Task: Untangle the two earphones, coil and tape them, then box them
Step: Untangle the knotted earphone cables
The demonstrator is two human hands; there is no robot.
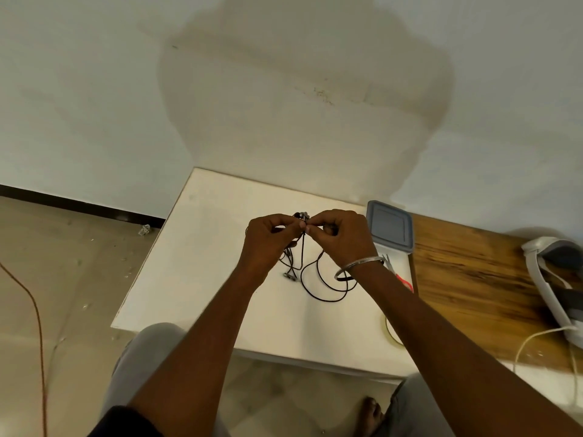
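Left of the lidded box (390, 226), left hand (268, 239) and right hand (340, 236) pinch the tangled black earphones (303, 250) — the pinched part hidden by fingers (318, 230). Nearer than the box, the right forearm (410, 310) half-covers scissors (403, 281) and tape roll (390, 333).

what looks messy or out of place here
The earphones are one knotted tangle, pinched between the left hand and right hand above the white table, with loops trailing onto it. Small litter lies on the floor left of the table.
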